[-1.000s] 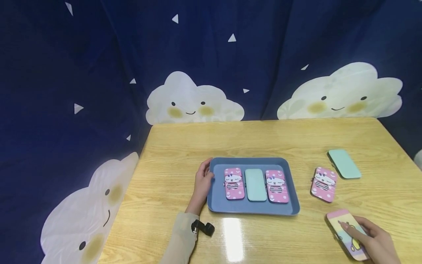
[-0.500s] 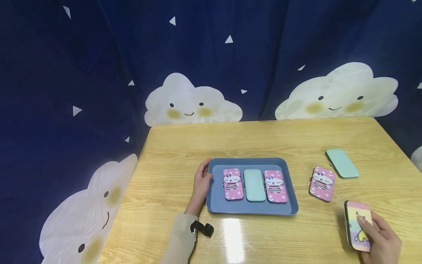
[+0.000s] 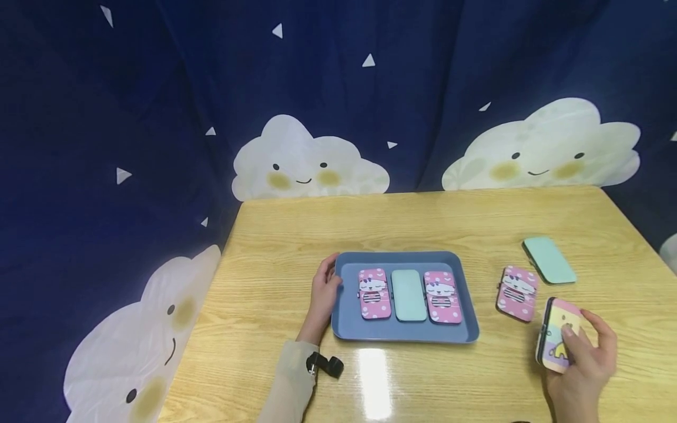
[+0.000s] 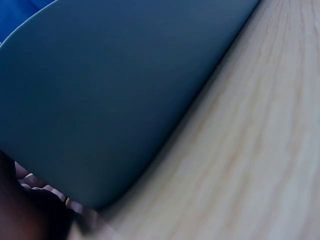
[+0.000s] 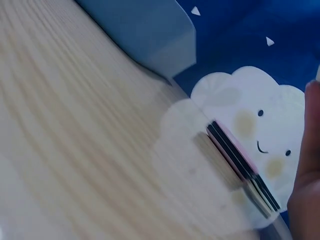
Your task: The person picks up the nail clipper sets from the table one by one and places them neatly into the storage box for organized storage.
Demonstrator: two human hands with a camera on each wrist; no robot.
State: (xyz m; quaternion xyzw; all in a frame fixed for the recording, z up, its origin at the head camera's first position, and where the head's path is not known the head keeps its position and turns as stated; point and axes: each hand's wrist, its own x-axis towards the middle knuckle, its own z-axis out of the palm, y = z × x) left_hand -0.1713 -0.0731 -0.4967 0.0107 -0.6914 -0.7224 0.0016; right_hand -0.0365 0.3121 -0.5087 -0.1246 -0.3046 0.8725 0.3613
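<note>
My left hand (image 3: 324,292) holds the left rim of a blue-grey tray (image 3: 402,332), thumb at the rim. In the tray lie a pink cat-print case (image 3: 375,294), a mint case (image 3: 409,295) and another pink cat-print case (image 3: 443,297), side by side. My right hand (image 3: 584,358) grips a pastel-striped flat case (image 3: 558,338) with a yellow animal print, thumb across its face. It is raised off the table and tilted, clasp side to the left. In the left wrist view the tray wall (image 4: 115,90) hides most of the hand; the right wrist view shows little of the right hand.
Right of the tray, a loose pink cat-print case (image 3: 517,294) lies on the wooden table (image 3: 423,223), with a mint case (image 3: 550,260) just behind it. A dark blue cloud-print curtain (image 3: 338,76) borders the table at the back and left.
My right hand has lifted the pastel-striped case off the table and carried it away from me, towards the loose pink case. My left hand and the tray stay in place.
</note>
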